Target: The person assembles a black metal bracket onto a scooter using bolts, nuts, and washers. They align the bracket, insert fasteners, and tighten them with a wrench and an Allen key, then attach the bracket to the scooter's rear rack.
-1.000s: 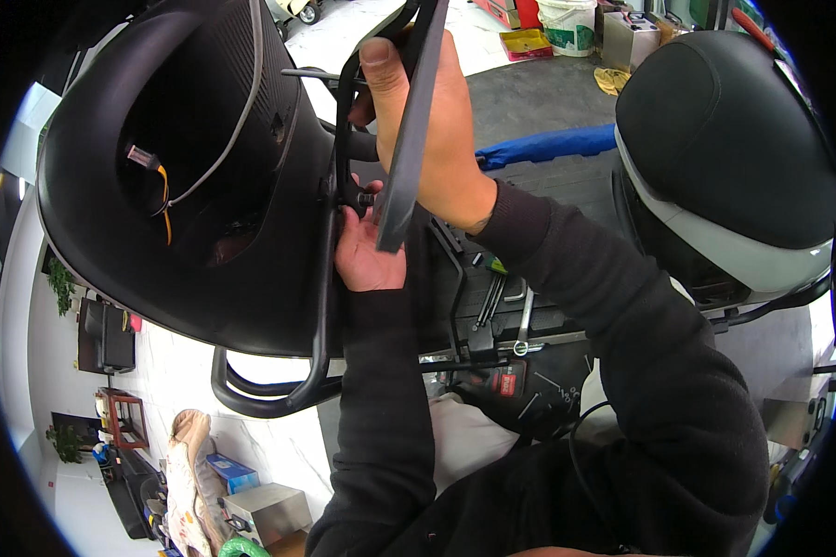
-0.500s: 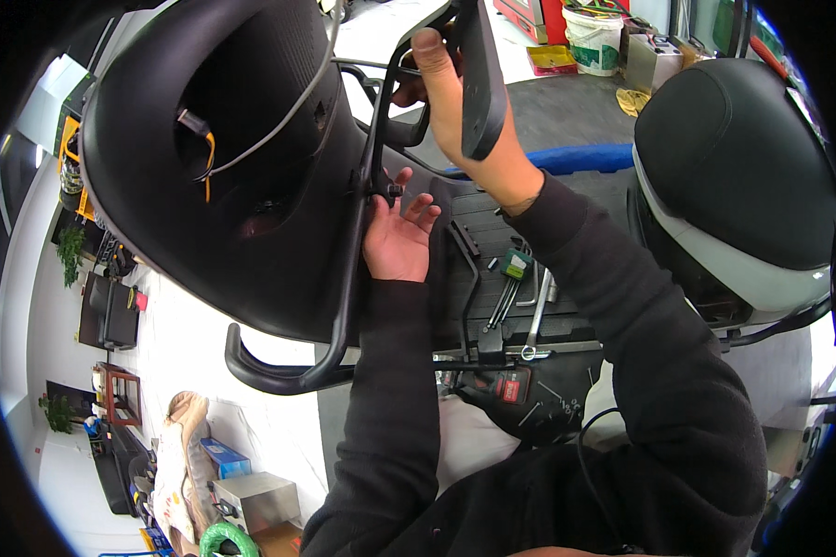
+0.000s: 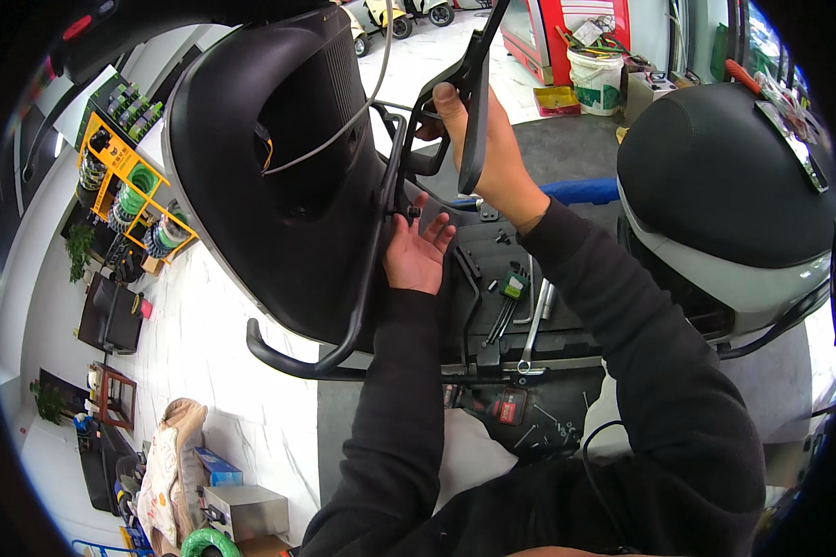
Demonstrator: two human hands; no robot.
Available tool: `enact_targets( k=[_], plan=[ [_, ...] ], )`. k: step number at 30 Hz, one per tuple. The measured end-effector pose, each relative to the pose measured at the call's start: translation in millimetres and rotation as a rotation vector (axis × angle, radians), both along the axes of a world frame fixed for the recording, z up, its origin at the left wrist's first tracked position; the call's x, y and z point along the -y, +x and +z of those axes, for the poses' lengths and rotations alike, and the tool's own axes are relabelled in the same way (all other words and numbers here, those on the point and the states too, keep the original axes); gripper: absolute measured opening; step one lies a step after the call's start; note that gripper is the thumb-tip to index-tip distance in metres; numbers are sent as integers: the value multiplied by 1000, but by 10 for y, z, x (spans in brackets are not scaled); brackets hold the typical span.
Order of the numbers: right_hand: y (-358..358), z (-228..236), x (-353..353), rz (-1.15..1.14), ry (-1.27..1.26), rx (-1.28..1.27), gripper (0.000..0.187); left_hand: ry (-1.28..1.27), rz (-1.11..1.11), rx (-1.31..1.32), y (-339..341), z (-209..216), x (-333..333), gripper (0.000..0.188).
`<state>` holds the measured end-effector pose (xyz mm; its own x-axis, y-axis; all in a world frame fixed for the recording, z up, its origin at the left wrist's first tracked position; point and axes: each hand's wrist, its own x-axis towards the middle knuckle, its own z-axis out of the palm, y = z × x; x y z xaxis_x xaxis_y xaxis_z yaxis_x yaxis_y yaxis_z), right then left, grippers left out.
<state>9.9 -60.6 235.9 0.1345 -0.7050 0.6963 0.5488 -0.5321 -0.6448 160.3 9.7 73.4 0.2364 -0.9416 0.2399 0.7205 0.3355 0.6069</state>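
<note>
A black bracket with a flat, rounded plate (image 3: 475,130) stands up beside the scooter's dark front panel (image 3: 241,223). My right hand (image 3: 500,162) is wrapped round it, with the thumb up on its frame. Below, my left hand (image 3: 416,255) is palm up with its fingers spread. Its thumb is close to a dark bolt (image 3: 415,213) at the joint of the bracket and a bent black tube (image 3: 370,278); whether it touches is unclear. On the ribbed footboard lie a green-holder hex key set (image 3: 513,286) and a silver combination wrench (image 3: 535,330).
A black seat (image 3: 724,176) rises at the right. A grey cable (image 3: 358,121) crosses the front panel. Loose screws (image 3: 548,418) and a red-black case (image 3: 510,406) lie below the footboard. Farther off stand a white bucket (image 3: 594,84) and a yellow rack (image 3: 144,186).
The view has shifted, so the scooter's front and the bracket sit differently in the picture. My right hand still grips the bracket, and my left hand stays spread by the bolt.
</note>
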Motion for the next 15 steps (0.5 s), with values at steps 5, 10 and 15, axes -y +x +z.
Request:
enact_targets(
  k=[5,10,15],
  plan=[
    [-18,2,-28,12,12,4,24,26,-10,19,-9,0,-8,48],
    [-60,70,-4,-24,47,-24,25,35,-32,26,-51,18,-29,45],
    [-78,113,60,3,20,-60,37,61,-64,48,-161,-34,-16,43]
  ],
)
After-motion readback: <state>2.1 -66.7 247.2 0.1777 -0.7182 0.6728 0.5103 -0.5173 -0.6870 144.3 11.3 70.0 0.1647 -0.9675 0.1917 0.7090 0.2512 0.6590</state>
